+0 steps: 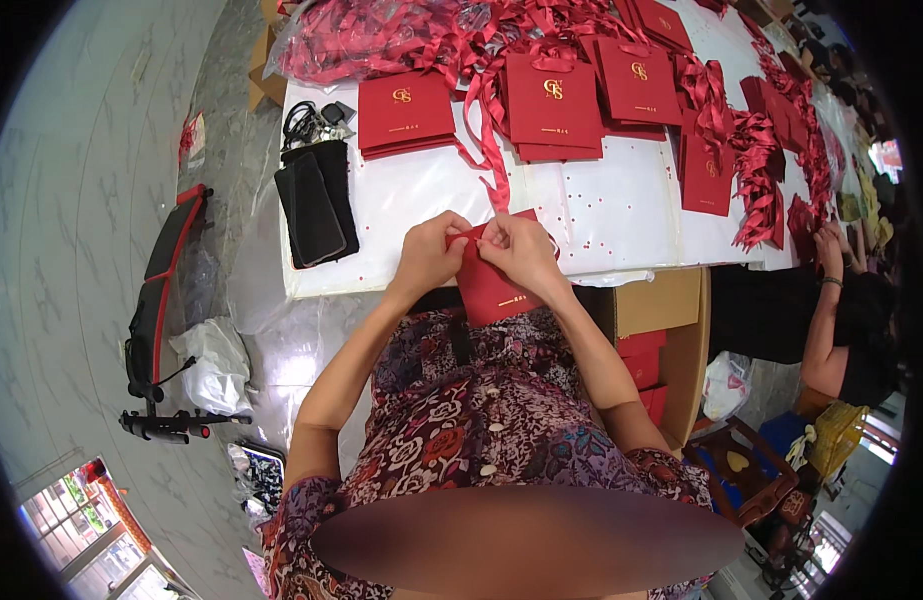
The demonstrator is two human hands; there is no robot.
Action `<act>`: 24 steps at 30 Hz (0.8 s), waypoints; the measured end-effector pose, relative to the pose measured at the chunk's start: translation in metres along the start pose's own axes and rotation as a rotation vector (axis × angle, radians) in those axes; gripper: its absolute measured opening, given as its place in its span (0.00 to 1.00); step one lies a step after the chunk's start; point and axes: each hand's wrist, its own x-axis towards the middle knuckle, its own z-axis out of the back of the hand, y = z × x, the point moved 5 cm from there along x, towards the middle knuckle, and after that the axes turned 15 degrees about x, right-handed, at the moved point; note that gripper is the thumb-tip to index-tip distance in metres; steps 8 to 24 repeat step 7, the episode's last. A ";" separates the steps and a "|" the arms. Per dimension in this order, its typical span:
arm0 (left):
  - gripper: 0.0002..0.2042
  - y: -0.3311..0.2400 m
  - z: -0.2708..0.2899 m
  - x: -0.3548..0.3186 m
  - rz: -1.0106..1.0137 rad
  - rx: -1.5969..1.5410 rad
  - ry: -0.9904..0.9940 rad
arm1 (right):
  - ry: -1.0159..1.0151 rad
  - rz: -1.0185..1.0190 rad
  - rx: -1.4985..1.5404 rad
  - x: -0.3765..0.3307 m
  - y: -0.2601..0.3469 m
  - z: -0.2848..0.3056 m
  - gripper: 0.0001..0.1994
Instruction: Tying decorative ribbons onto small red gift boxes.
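A small red paper gift bag (pixel 496 292) is held at the table's front edge, tilted, with its lower part out over my lap. My left hand (pixel 431 255) pinches its upper left corner. With fingers closed, my right hand (pixel 523 258) grips the upper edge a little to the right. A bit of red ribbon shows at the bag's right side, beyond my right hand. Just past my hands a loose red ribbon (pixel 493 170) trails across the white table. What lies between my fingertips is too small to make out.
Stacks of red bags (pixel 406 115) and heaps of red ribbon (pixel 371 40) line the white table (pixel 411 200). A black phone (pixel 311 210) rests on a dark cloth at left. Below, an open cardboard box (pixel 661 305) holds red bags. Another person's arm (pixel 826 310) works at right.
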 end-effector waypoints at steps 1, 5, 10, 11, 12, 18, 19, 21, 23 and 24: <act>0.06 0.006 -0.003 0.001 0.099 -0.095 0.118 | -0.002 -0.001 0.000 -0.001 0.000 0.001 0.09; 0.06 0.024 -0.014 0.004 0.184 -0.317 0.281 | 0.047 0.057 0.001 -0.007 0.000 0.004 0.09; 0.06 0.028 -0.015 0.005 0.175 -0.257 0.284 | 0.033 0.092 -0.007 -0.007 0.002 0.004 0.09; 0.06 0.028 -0.015 0.005 0.175 -0.257 0.284 | 0.033 0.092 -0.007 -0.007 0.002 0.004 0.09; 0.06 0.028 -0.015 0.005 0.175 -0.257 0.284 | 0.033 0.092 -0.007 -0.007 0.002 0.004 0.09; 0.06 0.028 -0.015 0.005 0.175 -0.257 0.284 | 0.033 0.092 -0.007 -0.007 0.002 0.004 0.09; 0.06 0.028 -0.015 0.005 0.175 -0.257 0.284 | 0.033 0.092 -0.007 -0.007 0.002 0.004 0.09; 0.06 0.028 -0.015 0.005 0.175 -0.257 0.284 | 0.033 0.092 -0.007 -0.007 0.002 0.004 0.09; 0.06 0.028 -0.015 0.005 0.175 -0.257 0.284 | 0.033 0.092 -0.007 -0.007 0.002 0.004 0.09; 0.06 0.028 -0.015 0.005 0.175 -0.257 0.284 | 0.033 0.092 -0.007 -0.007 0.002 0.004 0.09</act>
